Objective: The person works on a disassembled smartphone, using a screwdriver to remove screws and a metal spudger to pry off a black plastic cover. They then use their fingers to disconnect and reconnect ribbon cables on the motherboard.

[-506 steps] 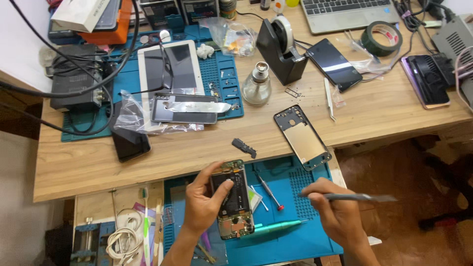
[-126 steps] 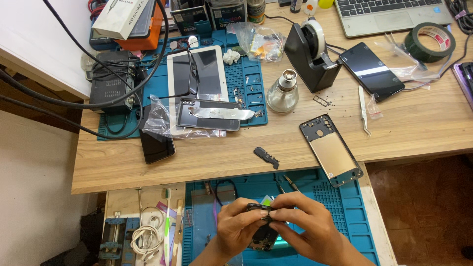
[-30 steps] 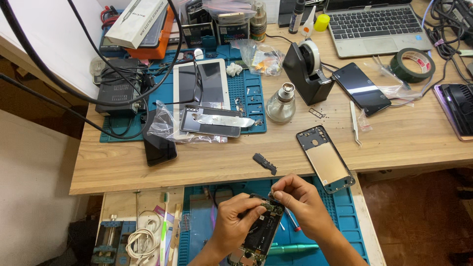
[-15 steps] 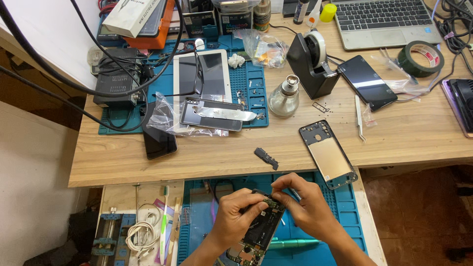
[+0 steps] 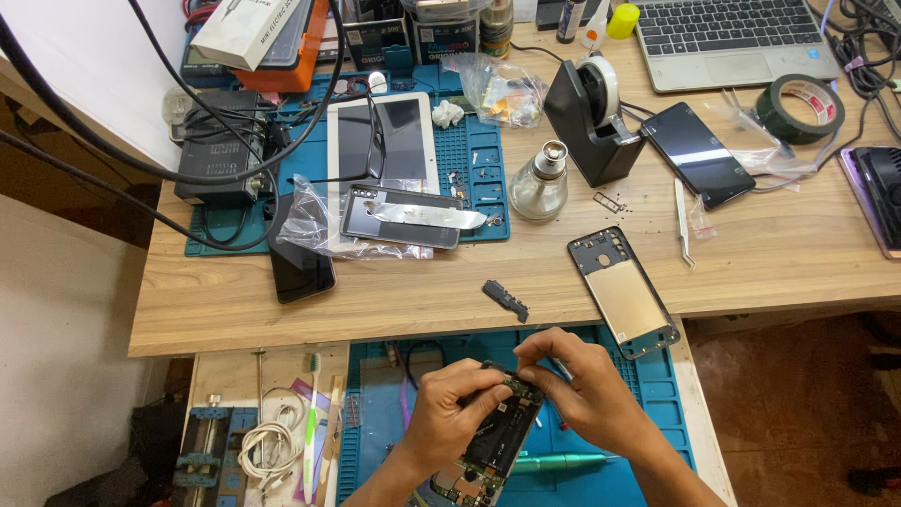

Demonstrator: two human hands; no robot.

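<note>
Cluttered wooden bench, blue mat (image 5: 648, 413) (tool-strewn), left hand (image 5: 450, 418) gripping opened phone (image 5: 497, 432), right hand (image 5: 587, 390) pinching its top edge.

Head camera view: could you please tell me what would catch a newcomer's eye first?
Low in the middle, the left hand and right hand work on an opened black phone with bare circuit board above a blue work mat. Just beyond, a black phone frame with tan inner panel overhangs the pale wooden desk.

Opened phone (image 5: 495, 437), circuit board exposed, tilted over blue mat.
</note>
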